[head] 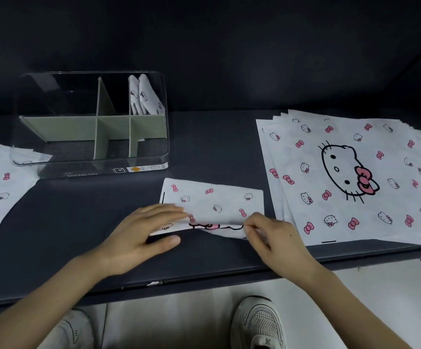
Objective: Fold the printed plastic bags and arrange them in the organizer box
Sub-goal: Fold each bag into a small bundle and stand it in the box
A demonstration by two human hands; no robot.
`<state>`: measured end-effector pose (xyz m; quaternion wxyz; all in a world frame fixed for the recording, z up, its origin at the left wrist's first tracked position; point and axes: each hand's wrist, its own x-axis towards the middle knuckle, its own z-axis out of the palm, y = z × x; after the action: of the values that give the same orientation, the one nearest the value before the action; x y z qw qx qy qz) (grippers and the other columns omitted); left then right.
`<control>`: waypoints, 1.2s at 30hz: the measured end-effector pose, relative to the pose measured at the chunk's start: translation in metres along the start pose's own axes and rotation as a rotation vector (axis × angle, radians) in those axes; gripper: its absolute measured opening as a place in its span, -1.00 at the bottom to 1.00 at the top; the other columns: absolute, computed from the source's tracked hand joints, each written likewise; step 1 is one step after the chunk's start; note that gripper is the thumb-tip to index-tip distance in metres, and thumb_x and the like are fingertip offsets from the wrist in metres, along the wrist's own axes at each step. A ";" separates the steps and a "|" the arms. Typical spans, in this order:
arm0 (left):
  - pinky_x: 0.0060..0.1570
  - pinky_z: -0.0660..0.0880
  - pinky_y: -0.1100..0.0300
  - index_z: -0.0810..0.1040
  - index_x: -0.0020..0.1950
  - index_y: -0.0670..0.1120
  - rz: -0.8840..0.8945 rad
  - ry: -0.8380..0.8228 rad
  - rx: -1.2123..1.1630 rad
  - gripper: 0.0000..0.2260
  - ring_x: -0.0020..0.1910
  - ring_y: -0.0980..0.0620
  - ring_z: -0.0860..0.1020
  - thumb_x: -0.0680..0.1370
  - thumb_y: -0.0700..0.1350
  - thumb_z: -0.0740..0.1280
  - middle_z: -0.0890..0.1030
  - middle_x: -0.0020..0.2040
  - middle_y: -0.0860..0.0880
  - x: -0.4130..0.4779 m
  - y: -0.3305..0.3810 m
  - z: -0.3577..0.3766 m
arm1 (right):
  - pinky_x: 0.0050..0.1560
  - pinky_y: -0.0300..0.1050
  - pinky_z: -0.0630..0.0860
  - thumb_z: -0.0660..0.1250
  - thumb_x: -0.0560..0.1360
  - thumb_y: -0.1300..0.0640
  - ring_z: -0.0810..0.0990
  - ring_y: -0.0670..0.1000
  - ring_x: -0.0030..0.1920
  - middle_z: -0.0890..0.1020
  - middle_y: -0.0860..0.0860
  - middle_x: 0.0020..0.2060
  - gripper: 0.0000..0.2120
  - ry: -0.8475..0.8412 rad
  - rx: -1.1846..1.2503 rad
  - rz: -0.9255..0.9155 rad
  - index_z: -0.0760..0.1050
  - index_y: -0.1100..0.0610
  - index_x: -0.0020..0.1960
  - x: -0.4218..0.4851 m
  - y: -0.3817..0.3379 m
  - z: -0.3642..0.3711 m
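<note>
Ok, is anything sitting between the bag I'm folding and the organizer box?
Nothing visible. Only bare table lies between the half-folded bag and the organizer box, which shows no lid. Two folded bags stand in its back right compartment; the other compartments look free.

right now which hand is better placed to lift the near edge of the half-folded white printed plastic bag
Right. The right hand pinches the near edge of the white printed plastic bag; the left hand lies flat on it.
</note>
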<state>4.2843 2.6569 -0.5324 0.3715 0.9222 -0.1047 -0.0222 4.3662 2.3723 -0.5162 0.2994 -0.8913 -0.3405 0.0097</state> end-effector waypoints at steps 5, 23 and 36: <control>0.15 0.37 0.37 0.63 0.13 0.13 -0.127 0.195 -0.063 -0.58 0.12 0.35 0.49 0.51 0.32 0.15 0.54 0.09 0.40 0.001 0.001 0.006 | -0.30 -0.32 0.34 0.26 0.58 0.11 0.41 -0.10 -0.37 0.45 -0.10 -0.46 -0.78 -0.144 0.193 0.266 0.35 -0.08 -0.21 0.008 -0.003 -0.007; -0.23 0.39 0.42 0.38 0.30 -0.05 -0.477 0.451 -0.232 -0.72 -0.22 0.08 0.58 0.60 -0.22 0.25 0.67 -0.21 0.04 0.022 0.021 0.019 | -0.35 -0.29 0.29 0.30 0.53 -0.05 0.52 0.00 -0.21 0.58 -0.09 -0.27 -0.85 0.102 0.033 0.752 0.53 0.03 -0.05 0.056 -0.001 0.012; 0.42 0.11 0.04 0.51 0.31 -0.22 -0.032 0.265 0.545 -0.57 0.35 -0.19 0.43 0.64 -0.04 0.01 0.48 0.35 -0.19 0.037 0.013 0.042 | -0.35 -0.20 0.28 0.28 0.55 -0.03 0.46 -0.02 -0.22 0.52 -0.10 -0.25 -0.84 0.137 -0.037 0.749 0.54 0.03 0.01 0.057 -0.002 0.020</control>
<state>4.3129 2.6115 -0.5522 0.1203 0.9843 -0.0426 0.1216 4.4042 2.4185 -0.5213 0.2809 -0.9578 0.0294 0.0525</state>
